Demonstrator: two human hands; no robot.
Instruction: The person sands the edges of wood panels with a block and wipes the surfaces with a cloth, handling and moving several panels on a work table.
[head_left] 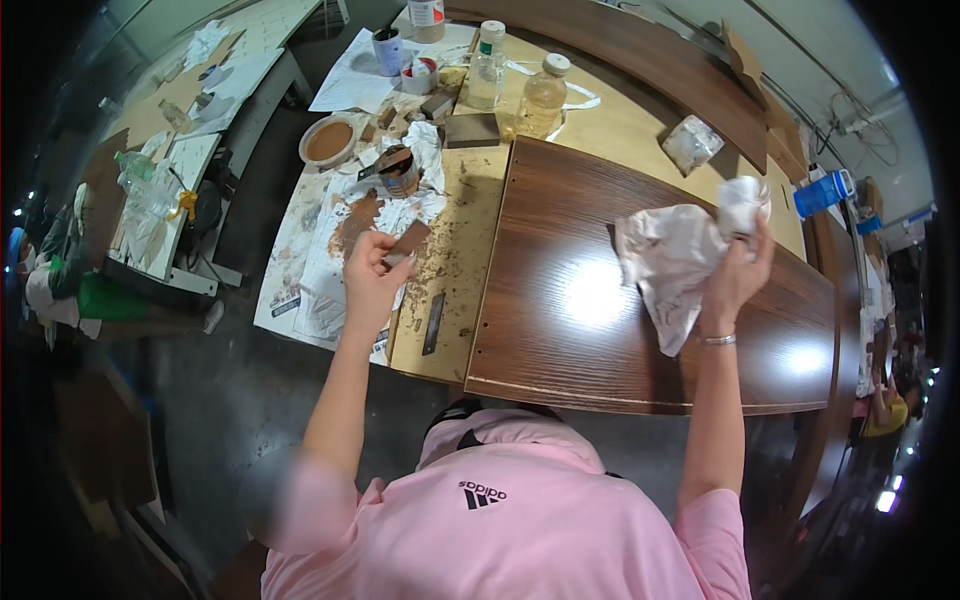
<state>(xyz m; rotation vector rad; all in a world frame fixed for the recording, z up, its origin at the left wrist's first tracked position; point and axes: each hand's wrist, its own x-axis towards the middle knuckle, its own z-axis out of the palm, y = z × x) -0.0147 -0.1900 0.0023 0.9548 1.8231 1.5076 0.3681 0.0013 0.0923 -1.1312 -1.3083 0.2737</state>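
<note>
The pale cloth (670, 255) hides part of the brown panel (555, 350); the left sleeve (310, 505) is blurred

Dark grey floor (235, 365), white-topped side table (268, 32).

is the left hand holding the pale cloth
No, the pale cloth is in the right hand, while the left hand holds a small brown piece.

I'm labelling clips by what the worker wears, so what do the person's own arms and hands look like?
Both arms wear short, loose pink sleeves, matching the shirt, and the forearms below are bare. The left hand and right hand have no gloves. A thin, silvery band circles the right wrist; none shows on the left.
</note>
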